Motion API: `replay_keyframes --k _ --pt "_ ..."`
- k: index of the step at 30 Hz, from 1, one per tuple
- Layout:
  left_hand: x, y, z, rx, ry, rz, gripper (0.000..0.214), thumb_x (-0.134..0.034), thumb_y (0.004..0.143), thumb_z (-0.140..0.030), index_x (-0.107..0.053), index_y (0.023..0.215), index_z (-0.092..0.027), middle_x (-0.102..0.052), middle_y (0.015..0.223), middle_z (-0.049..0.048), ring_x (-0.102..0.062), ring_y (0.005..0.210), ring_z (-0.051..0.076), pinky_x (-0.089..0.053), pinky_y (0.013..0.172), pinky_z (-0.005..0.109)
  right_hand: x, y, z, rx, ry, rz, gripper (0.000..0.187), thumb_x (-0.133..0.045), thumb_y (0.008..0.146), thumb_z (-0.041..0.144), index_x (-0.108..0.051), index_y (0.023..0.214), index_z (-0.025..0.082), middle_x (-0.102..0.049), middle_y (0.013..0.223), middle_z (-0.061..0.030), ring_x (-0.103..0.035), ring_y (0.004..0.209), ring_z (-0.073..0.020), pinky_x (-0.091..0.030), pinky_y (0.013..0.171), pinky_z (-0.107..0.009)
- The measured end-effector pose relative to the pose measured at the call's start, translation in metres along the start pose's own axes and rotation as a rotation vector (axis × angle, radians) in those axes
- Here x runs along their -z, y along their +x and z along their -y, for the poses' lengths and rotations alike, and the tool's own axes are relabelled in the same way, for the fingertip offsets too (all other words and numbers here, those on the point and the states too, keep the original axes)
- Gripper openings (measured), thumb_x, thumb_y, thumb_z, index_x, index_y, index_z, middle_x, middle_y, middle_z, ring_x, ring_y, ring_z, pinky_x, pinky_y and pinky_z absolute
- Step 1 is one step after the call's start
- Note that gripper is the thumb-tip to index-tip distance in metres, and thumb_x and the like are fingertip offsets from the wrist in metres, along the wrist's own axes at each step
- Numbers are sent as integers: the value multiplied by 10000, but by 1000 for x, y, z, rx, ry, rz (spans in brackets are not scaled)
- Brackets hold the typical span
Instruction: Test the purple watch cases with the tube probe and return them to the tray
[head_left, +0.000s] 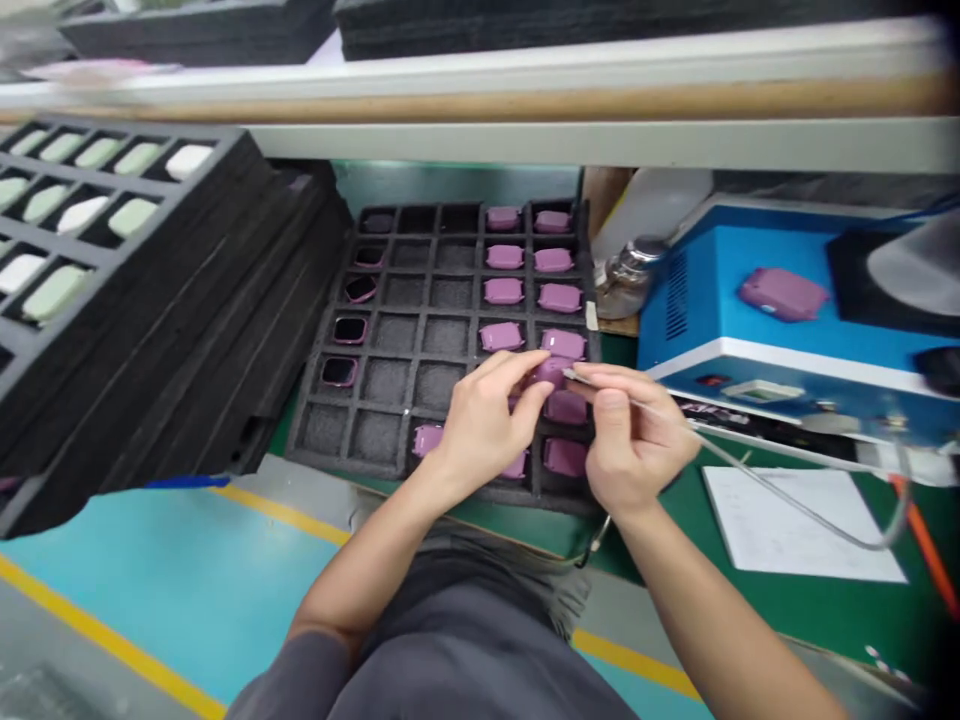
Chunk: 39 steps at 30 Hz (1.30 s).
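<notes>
Between the thumb and fingers of my left hand (484, 415) is a small purple watch case (550, 371), held above the right side of a black foam tray (397, 382). My right hand (637, 435) is closed on the end of a thin clear tube (795, 510), and its pale tip touches or nearly touches the case. Purple cases (504, 291) sit in the tray's right-hand columns. Dark-screened watch faces with purple rims (350, 330) lie down the left column. My fingers hide part of the held case.
To the right stands a blue machine (765, 250), the tube running to its front, with another purple case (784, 293) on top. A metal-capped bottle (634, 270) and white paper (802, 520) are nearby. Stacked foam trays (225, 270) rise at left; a shelf edge (480, 140) crosses above.
</notes>
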<state>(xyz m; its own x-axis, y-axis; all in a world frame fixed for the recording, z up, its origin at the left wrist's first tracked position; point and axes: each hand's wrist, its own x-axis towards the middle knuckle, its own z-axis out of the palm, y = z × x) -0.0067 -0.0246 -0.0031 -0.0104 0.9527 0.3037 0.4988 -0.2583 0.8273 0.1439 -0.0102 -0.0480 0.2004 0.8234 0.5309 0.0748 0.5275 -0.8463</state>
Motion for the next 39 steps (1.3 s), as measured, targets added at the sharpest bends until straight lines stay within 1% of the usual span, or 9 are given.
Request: replay_keyframes --k 6,10,14,17,23,26,29,34,39 --pt "84 -3 10 38 340 112 304 -579 989 -130 -746 1230 -210 -796 1193 78 -740 1068 239 -564 1017 397 -4 -2 5 -18 57 -46 167 -661 1011 355 -744 981 214 -768 964 -67 -794 929 -223 -717 740 -392" --pt "100 -7 24 11 386 318 344 -535 987 -107 -779 1191 -239 -803 1199 66 -709 1143 256 -529 1063 447 -4 -2 5 -25 53 -16 170 -677 1002 349 -751 962 201 -767 952 -69 -793 914 -222 -719 713 -379" --pt "102 -27 31 -28 393 69 319 -596 966 -130 -781 1203 -237 -764 1311 94 -668 1269 274 -499 1126 483 -4 -3 3 -58 33 -39 188 -693 991 378 -751 953 203 -763 944 -59 -794 913 -221 -728 691 -370" --pt "133 -43 39 38 513 -146 236 -658 942 -153 -808 1108 -228 -793 1215 69 -680 1228 287 -467 1169 502 -4 -4 3 -63 40 -40 189 -703 988 379 -756 951 202 -765 941 -55 -794 896 -205 -729 686 -346" --pt "196 -35 57 120 620 -35 251 -781 854 -146 -828 1074 -256 -805 1089 44 -709 1127 304 -443 1205 502 -3 -6 6 -85 -5 -54 234 -686 1002 413 -766 996 193 -772 924 -55 -797 821 -197 -732 676 -353" --pt "179 -23 44 94 589 -134 155 -755 910 -232 -829 1044 -255 -790 1020 67 -717 1104 296 -491 1163 496 -3 -6 6 -75 -21 -88 234 -680 1008 410 -766 990 194 -772 890 -44 -787 748 -186 -732 683 -363" --pt "120 -15 23 133 219 -270 214 -699 952 -260 -804 1131 -208 -809 1134 81 -760 1043 242 -602 1008 395 -5 -7 6 -28 7 -92 219 -666 1019 398 -758 1001 200 -762 886 -42 -788 755 -188 -728 681 -357" --pt "21 -5 5 278 -398 -103 247 -726 895 -251 -779 1108 -136 -838 1060 99 -813 893 218 -665 833 313 -5 -5 3 15 23 -58 182 -627 1039 365 -729 1007 218 -772 963 -56 -809 912 -218 -726 793 -407" --pt "7 -1 6 297 -411 -80 260 -761 886 -278 -780 1112 -151 -840 1067 93 -818 913 221 -676 847 309 -4 2 2 101 -65 47 126 -634 1026 289 -752 1021 246 -825 1013 -71 -817 1009 -244 -706 887 -455"
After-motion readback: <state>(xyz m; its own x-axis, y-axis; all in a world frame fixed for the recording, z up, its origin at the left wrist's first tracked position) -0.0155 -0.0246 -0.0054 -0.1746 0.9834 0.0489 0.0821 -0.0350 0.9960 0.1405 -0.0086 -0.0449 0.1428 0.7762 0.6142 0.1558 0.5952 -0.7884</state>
